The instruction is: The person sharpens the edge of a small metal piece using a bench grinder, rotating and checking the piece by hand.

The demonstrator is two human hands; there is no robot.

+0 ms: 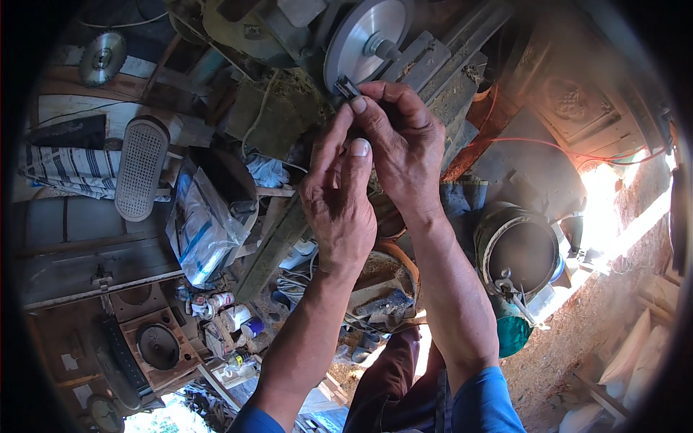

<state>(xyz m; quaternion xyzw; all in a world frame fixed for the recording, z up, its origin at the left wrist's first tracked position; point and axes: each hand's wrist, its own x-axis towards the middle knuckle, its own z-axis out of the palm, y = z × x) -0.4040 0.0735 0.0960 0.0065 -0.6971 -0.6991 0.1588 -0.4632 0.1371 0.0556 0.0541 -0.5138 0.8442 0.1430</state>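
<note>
Forearms point(310, 339) outstretched; hands point(408, 148) close together; fingers point(330, 143) bent

And we're counting: one left hand point(338, 209), one right hand point(408, 155), so that's two hands, and there come two blue sleeves point(485, 400). One small dark piece point(348, 88), just the one! Up top, one broad metal wheel point(357, 50); over to the side, one smaller metal disc point(112, 56), making two shiny rounds. Now one oblong perforated pad point(141, 173), one striped cloth point(68, 172), one large clear plastic bag point(201, 234), one round drum point(488, 238), and one carved wooden panel point(570, 105)!
</note>
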